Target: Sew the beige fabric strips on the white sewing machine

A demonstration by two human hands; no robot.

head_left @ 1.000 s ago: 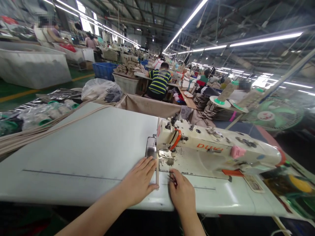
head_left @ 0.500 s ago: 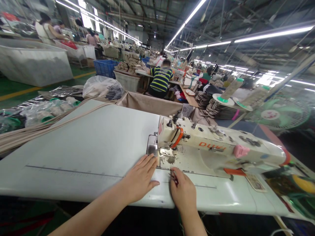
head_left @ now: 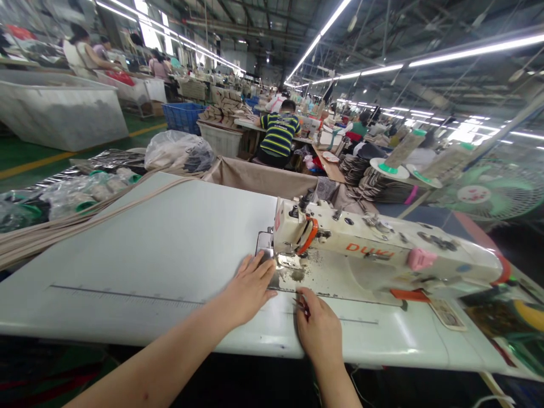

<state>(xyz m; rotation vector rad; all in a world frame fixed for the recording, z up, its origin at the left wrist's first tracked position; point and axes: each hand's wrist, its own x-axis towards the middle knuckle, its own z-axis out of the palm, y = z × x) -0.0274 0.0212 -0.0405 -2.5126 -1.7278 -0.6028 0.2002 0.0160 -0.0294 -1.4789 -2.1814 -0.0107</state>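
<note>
My left hand lies palm down with fingers stretched out. Its fingertips rest over the metal slide plate, just left of the presser foot area of a white sewing machine. Whatever may lie under that palm is hidden. Close by on the right, my right hand rests at the front edge of the machine bed, fingers curled round a small dark pair of thread snips. Their points stick out toward the left; the grip is mostly covered by the fingers.
A pale worktable with a printed ruler line surrounds the machine. Long beige strips run along its left edge, near a plastic bag. Thread cones and a green fan stand right. Ahead sits a person in a striped shirt.
My left hand has slid a little forward, toward the needle area, over the slide plate. My right hand keeps its place with the snips. The view has shifted slightly.
</note>
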